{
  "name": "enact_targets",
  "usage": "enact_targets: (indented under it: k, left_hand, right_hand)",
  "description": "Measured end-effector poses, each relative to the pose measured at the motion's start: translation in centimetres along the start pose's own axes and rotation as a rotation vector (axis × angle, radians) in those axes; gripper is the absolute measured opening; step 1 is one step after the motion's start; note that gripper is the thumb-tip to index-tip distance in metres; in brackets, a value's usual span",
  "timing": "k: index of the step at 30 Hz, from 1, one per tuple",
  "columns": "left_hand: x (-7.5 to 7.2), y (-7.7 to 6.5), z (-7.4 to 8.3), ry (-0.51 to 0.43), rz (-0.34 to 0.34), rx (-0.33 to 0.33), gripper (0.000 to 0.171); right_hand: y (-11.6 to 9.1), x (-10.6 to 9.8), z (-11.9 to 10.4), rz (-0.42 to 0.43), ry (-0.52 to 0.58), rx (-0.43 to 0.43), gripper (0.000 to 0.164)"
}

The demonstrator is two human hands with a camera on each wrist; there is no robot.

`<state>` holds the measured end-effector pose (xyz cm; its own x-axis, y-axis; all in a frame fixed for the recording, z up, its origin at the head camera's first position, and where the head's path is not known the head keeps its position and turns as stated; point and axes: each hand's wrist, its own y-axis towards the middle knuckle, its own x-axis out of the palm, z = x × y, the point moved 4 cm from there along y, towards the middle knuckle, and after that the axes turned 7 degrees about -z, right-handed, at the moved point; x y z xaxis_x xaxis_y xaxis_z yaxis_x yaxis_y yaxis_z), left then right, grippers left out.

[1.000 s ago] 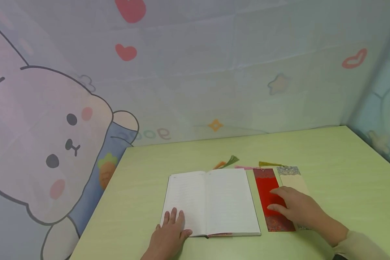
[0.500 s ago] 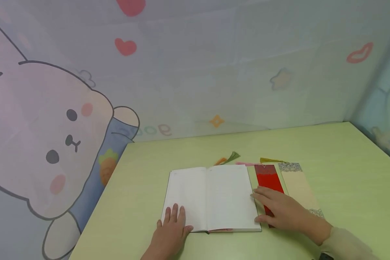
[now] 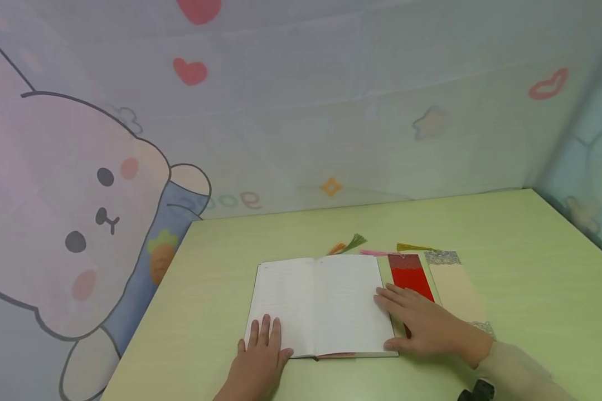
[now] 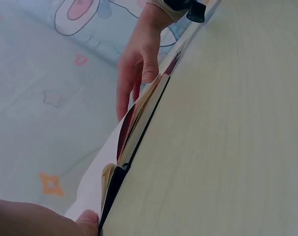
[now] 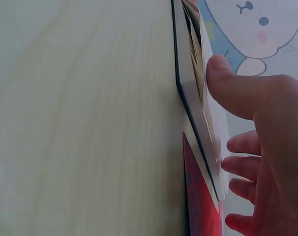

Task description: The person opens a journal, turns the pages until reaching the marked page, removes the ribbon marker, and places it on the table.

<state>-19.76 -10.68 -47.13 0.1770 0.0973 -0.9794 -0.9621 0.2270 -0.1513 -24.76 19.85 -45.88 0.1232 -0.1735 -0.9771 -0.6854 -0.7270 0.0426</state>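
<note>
An open book (image 3: 348, 306) with faintly lined white pages lies flat on the table. On the lower left page rests my left hand (image 3: 256, 356), its fingers straight and spread. The fingers of my right hand (image 3: 428, 326) touch the right page's outer edge, straight and holding nothing; its thumb lies by the lower corner in the right wrist view. Partly under that hand is a red bookmark (image 3: 412, 278) with a pink tassel (image 3: 373, 253). Beside it lies a cream bookmark (image 3: 454, 289) with a patterned top. Something dark red (image 4: 126, 129) shows between the right-hand pages in the left wrist view.
Green (image 3: 356, 241) and orange tassels (image 3: 337, 248) stick out past the book's top edge. A yellow tassel (image 3: 413, 247) lies above the bookmarks. The pale green table (image 3: 547, 267) meets a printed cloth backdrop (image 3: 301, 111) behind. A black device (image 3: 476, 390) sits at my right wrist.
My right hand has moved left from over the red bookmark onto the edge of the right page. My left hand stays on the left page.
</note>
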Motion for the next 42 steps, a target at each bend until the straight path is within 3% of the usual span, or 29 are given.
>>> enact_targets:
  k: [7, 13, 22, 31, 42]
  left_hand:
    - [0.1, -0.1, -0.3, -0.037, -0.002, 0.013, 0.063]
    - [-0.1, -0.1, -0.2, -0.054, -0.012, 0.013, 0.063]
    - [-0.2, 0.0, 0.0, -0.036, 0.012, 0.062, 0.061]
    - [-0.6, -0.3, 0.2, -0.012, 0.081, 0.082, 0.061]
    - [-1.3, -0.5, 0.5, 0.048, 0.168, 0.118, 0.059]
  right_hand:
    - [0.6, 0.6, 0.2, -0.069, 0.028, 0.041, 0.086]
    - [0.9, 0.3, 0.1, -0.044, 0.062, 0.064, 0.078]
    - [1.1, 0.1, -0.2, 0.072, 0.024, 0.042, 0.073]
    - [1.6, -0.6, -1.5, 0.279, -0.077, -0.05, 0.072]
    - [2.4, -1.1, -2.4, 0.4, -0.117, -0.13, 0.073]
